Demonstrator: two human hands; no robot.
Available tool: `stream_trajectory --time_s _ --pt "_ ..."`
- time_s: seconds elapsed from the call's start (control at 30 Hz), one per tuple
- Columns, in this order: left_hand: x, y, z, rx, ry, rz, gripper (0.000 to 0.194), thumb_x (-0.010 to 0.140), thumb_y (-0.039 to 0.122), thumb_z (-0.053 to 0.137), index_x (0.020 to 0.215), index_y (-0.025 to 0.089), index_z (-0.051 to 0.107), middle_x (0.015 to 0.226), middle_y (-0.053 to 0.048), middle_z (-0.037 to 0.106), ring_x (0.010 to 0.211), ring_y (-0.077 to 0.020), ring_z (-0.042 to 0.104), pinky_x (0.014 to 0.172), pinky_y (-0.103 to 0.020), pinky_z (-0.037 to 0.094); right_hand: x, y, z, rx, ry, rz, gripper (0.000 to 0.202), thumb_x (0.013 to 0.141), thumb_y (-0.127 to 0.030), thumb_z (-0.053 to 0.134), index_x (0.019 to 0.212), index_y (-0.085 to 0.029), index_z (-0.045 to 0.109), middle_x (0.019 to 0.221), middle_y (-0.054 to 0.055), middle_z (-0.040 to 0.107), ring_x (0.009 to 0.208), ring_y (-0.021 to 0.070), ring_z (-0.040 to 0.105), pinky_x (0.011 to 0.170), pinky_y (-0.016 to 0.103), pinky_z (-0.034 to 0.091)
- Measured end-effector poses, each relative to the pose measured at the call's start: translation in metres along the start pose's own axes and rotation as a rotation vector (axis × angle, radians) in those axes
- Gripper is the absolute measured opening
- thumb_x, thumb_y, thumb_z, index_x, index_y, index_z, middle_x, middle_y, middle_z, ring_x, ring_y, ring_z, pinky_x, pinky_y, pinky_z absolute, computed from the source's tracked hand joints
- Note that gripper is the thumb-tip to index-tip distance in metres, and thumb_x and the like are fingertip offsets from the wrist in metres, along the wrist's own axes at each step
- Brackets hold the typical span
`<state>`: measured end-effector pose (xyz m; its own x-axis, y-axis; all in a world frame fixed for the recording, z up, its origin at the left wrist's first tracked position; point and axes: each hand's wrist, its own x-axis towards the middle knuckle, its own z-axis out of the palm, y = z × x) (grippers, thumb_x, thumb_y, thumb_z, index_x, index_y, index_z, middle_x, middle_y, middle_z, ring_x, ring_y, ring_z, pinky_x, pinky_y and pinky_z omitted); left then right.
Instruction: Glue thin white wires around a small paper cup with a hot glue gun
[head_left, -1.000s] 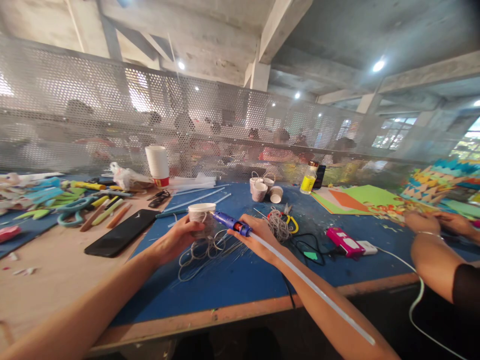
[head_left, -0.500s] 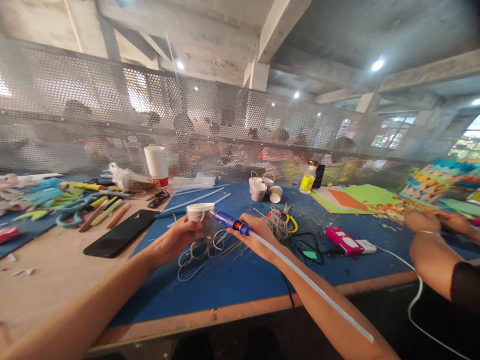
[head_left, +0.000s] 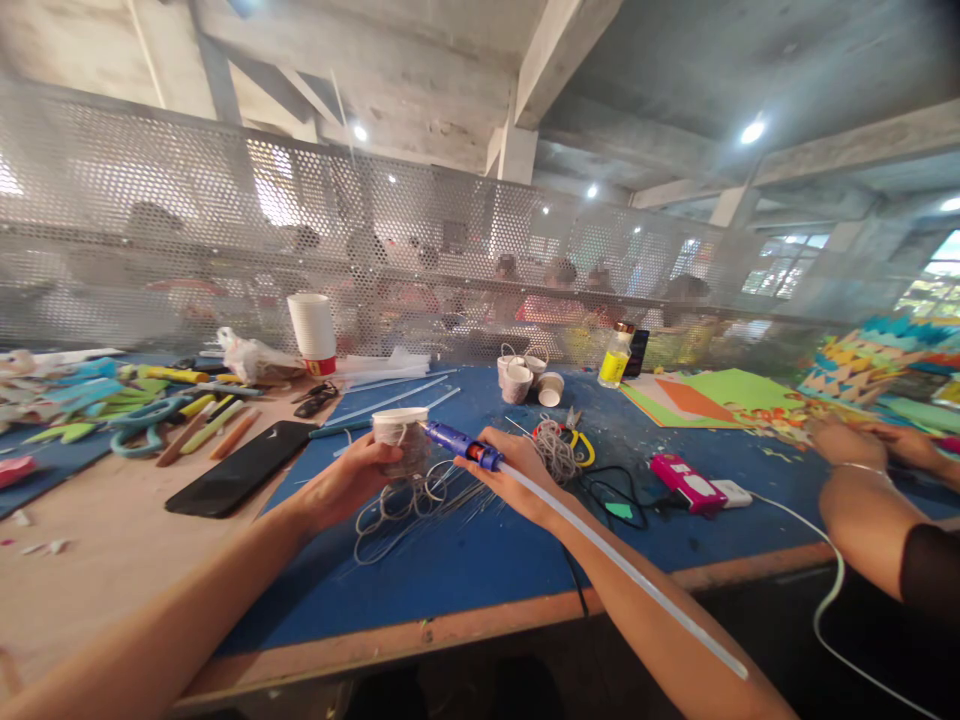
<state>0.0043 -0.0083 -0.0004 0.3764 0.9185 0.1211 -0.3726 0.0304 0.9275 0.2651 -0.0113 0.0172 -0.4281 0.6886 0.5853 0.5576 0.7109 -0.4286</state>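
Observation:
My left hand (head_left: 356,472) is closed around a paper cup (head_left: 400,428) whose lower part is wrapped in grey cord. Loose loops of this cord (head_left: 382,530) hang beneath the cup onto the blue mat. In my right hand (head_left: 517,470) is a blue hot glue gun (head_left: 457,440), its nozzle at the right side of the cup near the rim. A long translucent glue stick (head_left: 622,570) runs out of its back along my right forearm. Beyond my right hand lie a bundle of grey cord (head_left: 556,447) and yellow-handled scissors (head_left: 582,448).
Small cord-wrapped cups (head_left: 519,380) stand toward the back, one on its side. A black phone (head_left: 240,468) and teal scissors (head_left: 146,425) lie left, near stacked paper cups (head_left: 311,330). A pink power adapter (head_left: 688,484) with cables sits right, before another person's hands (head_left: 847,445).
Hardly anything differs. My hands, the cup and the glue gun hold their places, while the other person's hands at the right shift slightly.

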Motion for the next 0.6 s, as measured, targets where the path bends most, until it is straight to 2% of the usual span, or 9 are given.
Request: stream_trajectory --time_s 0.4,0.6 --pt "-0.0015 0.0031 0.0002 -0.008 -0.016 -0.018 0.039 0.078 0.021 0.07 0.116 0.019 0.073 0.107 -0.011 0.08 0.101 -0.029 0.072 0.089 -0.037 0.054 -0.0002 -0.0001 -0.001 0.029 0.005 0.014 0.036 0.093 -0.054 0.063 0.08 -0.023 0.051 0.072 -0.002 0.06 0.06 0.0128 0.052 0.06 0.024 0.035" --pt "-0.0022 0.0049 0.0017 0.002 -0.025 -0.017 0.044 0.077 0.022 0.068 0.121 0.02 0.072 0.107 -0.01 0.08 0.104 -0.0313 0.071 0.092 -0.041 0.053 -0.0003 -0.0001 -0.0004 0.025 0.002 0.02 0.034 0.093 -0.052 0.063 0.08 -0.023 0.052 0.072 -0.002 0.061 0.061 0.013 0.053 0.06 0.023 0.036"
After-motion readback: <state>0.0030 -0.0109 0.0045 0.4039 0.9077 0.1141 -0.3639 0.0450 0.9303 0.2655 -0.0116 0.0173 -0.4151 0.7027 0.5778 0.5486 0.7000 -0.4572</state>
